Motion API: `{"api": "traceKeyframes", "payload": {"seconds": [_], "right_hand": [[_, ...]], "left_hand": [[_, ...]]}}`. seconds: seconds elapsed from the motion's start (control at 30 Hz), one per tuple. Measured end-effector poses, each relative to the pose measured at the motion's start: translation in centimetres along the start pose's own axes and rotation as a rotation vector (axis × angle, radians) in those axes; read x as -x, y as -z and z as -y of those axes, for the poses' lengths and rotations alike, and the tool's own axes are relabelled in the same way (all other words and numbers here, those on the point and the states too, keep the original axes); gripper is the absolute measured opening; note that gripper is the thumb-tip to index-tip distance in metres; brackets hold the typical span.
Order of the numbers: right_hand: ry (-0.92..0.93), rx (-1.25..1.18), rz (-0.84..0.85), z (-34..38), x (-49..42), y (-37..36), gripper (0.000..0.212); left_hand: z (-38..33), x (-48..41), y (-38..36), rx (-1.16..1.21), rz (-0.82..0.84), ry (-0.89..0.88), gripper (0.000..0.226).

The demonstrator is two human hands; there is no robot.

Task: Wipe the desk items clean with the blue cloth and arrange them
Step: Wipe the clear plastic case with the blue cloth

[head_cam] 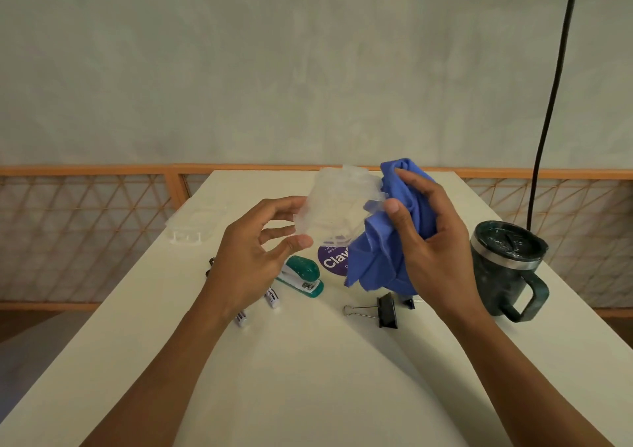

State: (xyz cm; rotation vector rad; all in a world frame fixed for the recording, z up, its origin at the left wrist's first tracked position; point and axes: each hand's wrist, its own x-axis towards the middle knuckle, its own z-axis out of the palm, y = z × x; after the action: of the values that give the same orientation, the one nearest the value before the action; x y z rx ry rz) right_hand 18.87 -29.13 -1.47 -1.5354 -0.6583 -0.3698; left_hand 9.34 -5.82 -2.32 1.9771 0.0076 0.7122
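Observation:
My left hand (pixel 255 258) holds a clear plastic container (pixel 337 203) in the air above the white desk (pixel 308 361), fingertips on its left side. My right hand (pixel 431 237) grips the bunched blue cloth (pixel 380 261) and presses it against the container's right side. On the desk below lie a teal stapler (pixel 303 275), two white markers (pixel 272 297), a purple round sticker (pixel 334 261) partly hidden by the cloth, and a black binder clip (pixel 385 311). A second small clip (pixel 409 302) peeks from under the cloth.
A dark green lidded mug (pixel 507 268) stands at the right. Another clear plastic tray (pixel 195 223) sits near the desk's left edge. An orange lattice railing (pixel 85 234) runs behind the desk. A black cable (pixel 551 103) hangs at the right.

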Motion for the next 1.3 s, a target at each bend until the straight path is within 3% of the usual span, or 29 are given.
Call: {"api": "traceKeyframes", "payload": {"seconds": [0.2,0.57,0.87,1.03,1.3], "right_hand": [[0.052,0.008,0.043,0.0,0.1,0.0,0.037],[0.178,0.089,0.041,-1.0,0.0,0.0,0.024],[0.357,0.334,0.064,-1.7,-0.4,0.9,0.023],[0.469,0.471,0.168,-1.3,0.0,0.5,0.031],[0.531,0.522,0.106,-1.6,0.1,0.5,0.039]], "left_hand": [[0.0,0.0,0.2,-0.169,-0.055,-0.063,0.055],[0.3,0.1,0.3,-0.231,-0.066,-0.133,0.057],[1.2,-0.2,0.9,-0.381,-0.108,-0.25,0.055],[1.6,-0.1,0.7,-0.406,-0.116,-0.268,0.053],[1.0,-0.1,0.6,-0.386,-0.135,-0.27,0.055]]}}
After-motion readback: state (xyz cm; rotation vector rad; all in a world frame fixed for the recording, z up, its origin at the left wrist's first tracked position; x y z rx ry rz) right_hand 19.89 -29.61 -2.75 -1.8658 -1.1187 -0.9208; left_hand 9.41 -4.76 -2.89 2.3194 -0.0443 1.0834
